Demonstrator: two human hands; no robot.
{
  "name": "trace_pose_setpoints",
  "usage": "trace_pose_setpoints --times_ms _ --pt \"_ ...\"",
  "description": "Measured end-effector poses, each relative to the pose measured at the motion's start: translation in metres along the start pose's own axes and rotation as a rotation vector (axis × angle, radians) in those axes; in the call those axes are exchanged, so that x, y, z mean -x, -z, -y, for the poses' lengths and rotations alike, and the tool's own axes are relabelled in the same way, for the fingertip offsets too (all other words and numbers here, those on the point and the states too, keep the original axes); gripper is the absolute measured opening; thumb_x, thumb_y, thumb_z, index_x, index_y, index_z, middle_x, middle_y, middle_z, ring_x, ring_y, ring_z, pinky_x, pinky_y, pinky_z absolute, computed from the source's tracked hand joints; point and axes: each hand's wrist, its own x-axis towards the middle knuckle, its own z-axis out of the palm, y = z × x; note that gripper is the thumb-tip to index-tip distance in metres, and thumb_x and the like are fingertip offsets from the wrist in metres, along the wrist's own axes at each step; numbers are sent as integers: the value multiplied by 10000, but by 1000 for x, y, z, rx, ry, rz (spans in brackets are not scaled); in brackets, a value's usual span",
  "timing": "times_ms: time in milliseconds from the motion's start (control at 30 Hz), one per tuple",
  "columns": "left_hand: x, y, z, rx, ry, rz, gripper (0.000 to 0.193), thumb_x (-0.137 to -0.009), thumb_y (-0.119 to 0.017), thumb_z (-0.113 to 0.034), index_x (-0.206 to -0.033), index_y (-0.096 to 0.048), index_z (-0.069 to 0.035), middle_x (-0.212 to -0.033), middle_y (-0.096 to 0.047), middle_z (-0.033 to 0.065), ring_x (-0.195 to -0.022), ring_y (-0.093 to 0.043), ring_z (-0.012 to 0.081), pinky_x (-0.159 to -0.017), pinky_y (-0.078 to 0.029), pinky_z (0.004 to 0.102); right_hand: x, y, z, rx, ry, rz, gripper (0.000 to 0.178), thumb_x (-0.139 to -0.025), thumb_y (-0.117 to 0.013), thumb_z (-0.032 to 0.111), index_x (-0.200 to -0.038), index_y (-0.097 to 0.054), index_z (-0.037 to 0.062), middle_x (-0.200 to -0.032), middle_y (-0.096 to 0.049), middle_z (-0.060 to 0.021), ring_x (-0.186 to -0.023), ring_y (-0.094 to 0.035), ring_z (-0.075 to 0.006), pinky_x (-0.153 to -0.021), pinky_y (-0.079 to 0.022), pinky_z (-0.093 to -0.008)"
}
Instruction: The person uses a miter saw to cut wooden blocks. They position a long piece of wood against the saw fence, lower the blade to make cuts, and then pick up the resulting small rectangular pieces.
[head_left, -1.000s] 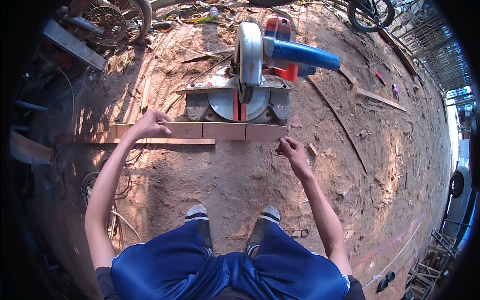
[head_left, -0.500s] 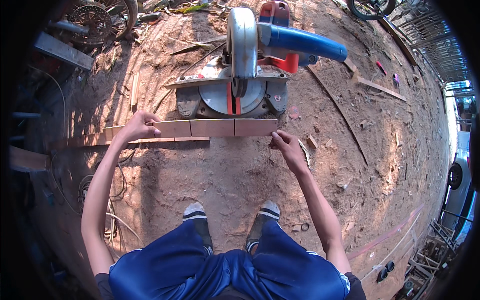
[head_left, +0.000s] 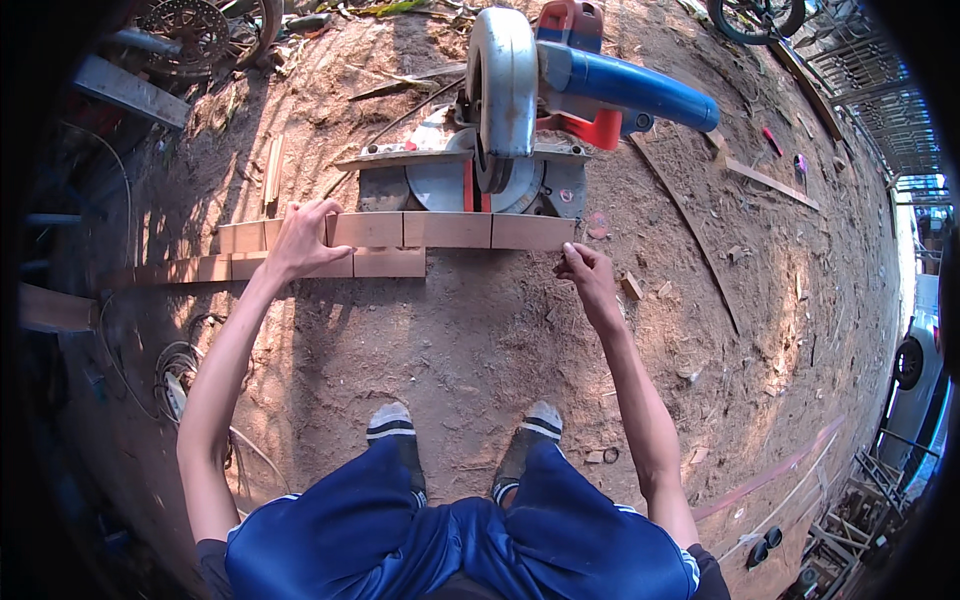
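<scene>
A long wooden plank [head_left: 450, 230], crossed by thin dark lines, lies sideways in front of a miter saw [head_left: 505, 110] with a blue handle. My left hand [head_left: 303, 242] grips it left of the saw, fingers over the far edge and thumb at the near edge. At the plank's right end my right hand [head_left: 588, 272] pinches the near corner, its other fingers curled. A second marked plank [head_left: 390, 263] lies nearer to me, partly behind my left hand. The saw's blade head stands over its round base, just beyond the first plank.
Thin wood strips [head_left: 273, 170] lie at the far left, a long dark strip [head_left: 690, 240] on the right. Coiled cable [head_left: 180, 370] sits left of my legs. Small offcuts [head_left: 631, 286] dot the dirt beside my right hand. A metal beam [head_left: 130, 92] juts in at upper left.
The held plank has moved away from me and slightly right, closer to the saw base. Both hands moved with it, and more of the second plank shows. My left thumb and fingers are spread wider.
</scene>
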Motion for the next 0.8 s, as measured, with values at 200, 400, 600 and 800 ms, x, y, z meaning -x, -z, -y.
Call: trace_pose_setpoints --times_ms 200,400,600,800 --pt "-25 0 16 -121 -153 -134 608 -749 -856 -398 -1203 -602 -83 -1087 -702 122 -1078 -672 327 -1065 -430 590 -49 5 18 159 26 -25 381 -1065 -577 318 -971 -704 -29 -798 -681 -57 -699 -663 -118 -631 -537 -266" --pt "-44 14 15 -123 5 -53 560 -794 -826 -386 -1168 -549 -75 -1101 -679 161 -1078 -662 378 -943 -515 496 -79 2 37 252 -67 8 458 -1053 -596 395 -841 -686 0 -692 -650 -43 -599 -623 -94 -571 -505 -236" --pt "-41 18 11 -132 -2 -50 573 -791 -834 -385 -1177 -555 -68 -1127 -648 156 -1075 -656 389 -955 -514 503 -79 -4 56 851 165 -99 489 -905 -772 445 -923 -720 -41 -768 -716 -227 -638 -696 -339 -686 -541 -449" --pt "-45 15 24 -104 -67 -119 640 -807 -824 -474 -1218 -554 -64 -1110 -634 168 -1035 -677 386 -906 -552 507 -79 -9 55 765 380 -170 535 -864 -808 468 -1078 -694 -10 -728 -714 -184 -651 -710 -300 -640 -540 -423"
